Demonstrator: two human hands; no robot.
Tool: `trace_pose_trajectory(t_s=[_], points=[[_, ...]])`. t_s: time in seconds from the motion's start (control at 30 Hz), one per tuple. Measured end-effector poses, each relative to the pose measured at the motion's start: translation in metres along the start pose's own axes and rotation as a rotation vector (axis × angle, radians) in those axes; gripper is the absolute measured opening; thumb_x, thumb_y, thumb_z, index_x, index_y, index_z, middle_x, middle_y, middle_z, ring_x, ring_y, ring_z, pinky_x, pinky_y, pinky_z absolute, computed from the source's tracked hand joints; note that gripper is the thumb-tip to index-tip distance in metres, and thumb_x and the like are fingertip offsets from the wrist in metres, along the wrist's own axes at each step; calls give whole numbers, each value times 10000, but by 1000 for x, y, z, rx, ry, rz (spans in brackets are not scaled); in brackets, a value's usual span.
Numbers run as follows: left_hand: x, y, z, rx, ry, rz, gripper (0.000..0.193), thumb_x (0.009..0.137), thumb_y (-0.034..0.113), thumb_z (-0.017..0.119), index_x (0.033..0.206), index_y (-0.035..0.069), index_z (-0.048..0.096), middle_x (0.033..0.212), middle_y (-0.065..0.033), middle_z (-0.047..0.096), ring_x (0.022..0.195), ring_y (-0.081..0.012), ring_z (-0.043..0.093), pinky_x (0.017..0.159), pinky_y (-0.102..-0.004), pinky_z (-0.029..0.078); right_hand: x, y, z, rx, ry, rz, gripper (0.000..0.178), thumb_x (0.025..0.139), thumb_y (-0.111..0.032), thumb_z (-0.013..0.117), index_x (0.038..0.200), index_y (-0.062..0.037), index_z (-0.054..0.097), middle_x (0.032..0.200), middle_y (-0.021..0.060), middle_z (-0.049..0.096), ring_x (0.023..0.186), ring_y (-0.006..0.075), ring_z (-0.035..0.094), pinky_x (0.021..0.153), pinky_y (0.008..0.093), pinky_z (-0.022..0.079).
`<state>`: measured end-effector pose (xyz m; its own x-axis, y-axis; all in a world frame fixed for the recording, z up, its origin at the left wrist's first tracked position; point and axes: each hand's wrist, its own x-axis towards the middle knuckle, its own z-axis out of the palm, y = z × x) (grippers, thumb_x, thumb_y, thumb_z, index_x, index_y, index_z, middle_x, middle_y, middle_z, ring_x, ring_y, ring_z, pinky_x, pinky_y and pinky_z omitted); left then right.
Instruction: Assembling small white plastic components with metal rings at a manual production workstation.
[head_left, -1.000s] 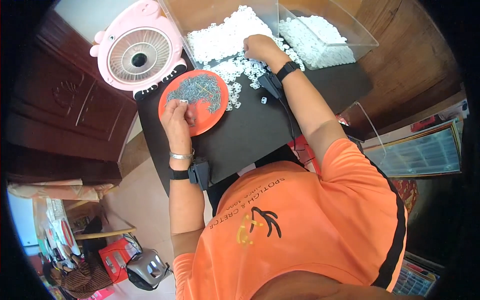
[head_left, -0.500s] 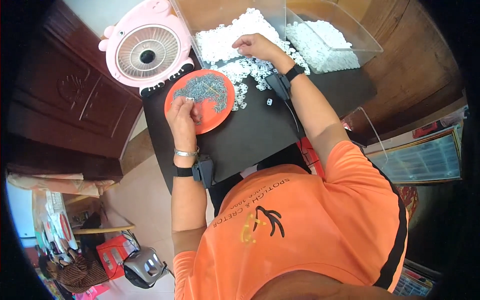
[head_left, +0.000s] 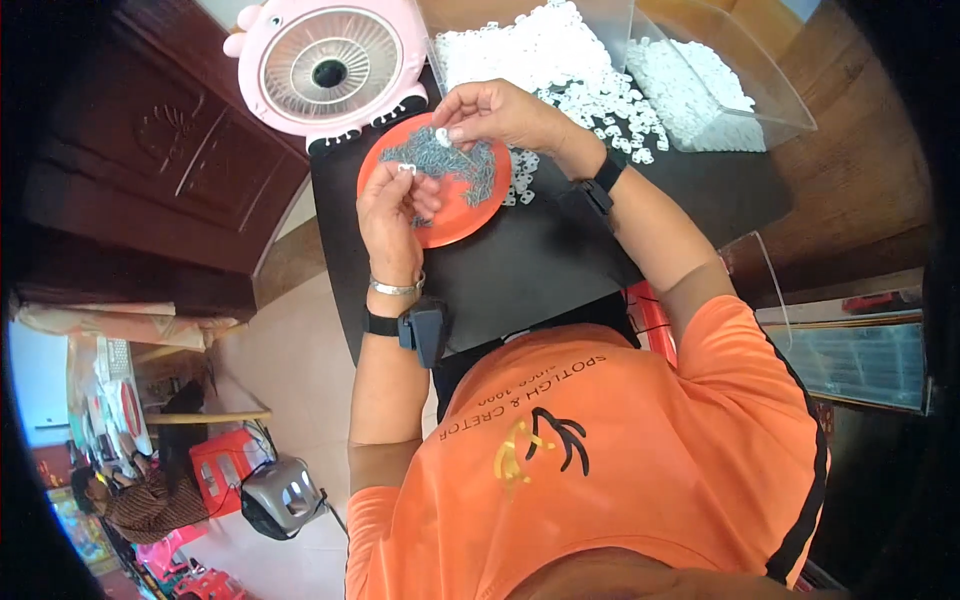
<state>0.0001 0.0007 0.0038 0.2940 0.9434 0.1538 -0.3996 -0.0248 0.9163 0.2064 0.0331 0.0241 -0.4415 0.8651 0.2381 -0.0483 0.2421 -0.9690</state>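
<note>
A small white plastic piece with rounded edges (head_left: 442, 137) is pinched between the thumb and fingertips of the right hand (head_left: 508, 115), above the far side of the plate; the other fingers of that hand are loosely bent. A second, flat white plastic piece (head_left: 406, 168) is gripped at the fingertips of the left hand (head_left: 393, 207), remaining fingers curled. Finer detail of both pieces is too small to read.

Beneath the hands is a round orange plate (head_left: 462, 226) bearing a heap of small grey metal fasteners (head_left: 432, 152). It rests on a matte black tabletop (head_left: 530, 270). Beyond and to the right, loose white plastic pieces (head_left: 610, 112) lie spread before two clear plastic bins (head_left: 785, 105), each holding more of the same. A pink animal-shaped fan (head_left: 330, 73) stands at the far left corner. Dark brown carved wooden panelling (head_left: 185, 140) and pale floor tiles (head_left: 300, 375) lie to the left.

Compared with half a second earlier, the right hand has moved from the white heap to the plate, near the left hand. The left hand remains over the plate, its piece still held.
</note>
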Motion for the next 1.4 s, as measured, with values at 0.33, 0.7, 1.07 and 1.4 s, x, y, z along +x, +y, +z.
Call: trace_pose_trajectory(t_s=[0.33,0.7,1.07,1.4], points=[[3,-4,-4,-55,11,11,145,873,114,449,817,8,531,697,-100,609,543,-137,542,510,-226,413,2,6,27,-73,-52,-16,227,815,-98,641,1012,11,613,915,42,637,844,91,595,778,228,478],[1,-4,-2,94,93,-117,126,872,101,449,779,49,517,630,-35,557,514,-93,490,476,-199,364,4,11,26,-16,51,-27,215,824,-90,619,1013,11,630,858,35,637,715,77,568,661,210,476],[-2,-2,7,265,83,-92,181,863,90,467,684,67,486,598,3,499,498,-70,435,466,-199,335,6,14,26,-12,74,-24,197,821,-76,621,996,11,642,769,19,617,645,63,511,608,200,438],[-4,-3,9,307,94,-94,163,857,74,465,702,42,507,606,7,487,525,-67,429,496,-201,346,2,7,29,-79,39,-66,187,830,-80,606,989,7,653,851,41,653,750,71,577,687,214,472]])
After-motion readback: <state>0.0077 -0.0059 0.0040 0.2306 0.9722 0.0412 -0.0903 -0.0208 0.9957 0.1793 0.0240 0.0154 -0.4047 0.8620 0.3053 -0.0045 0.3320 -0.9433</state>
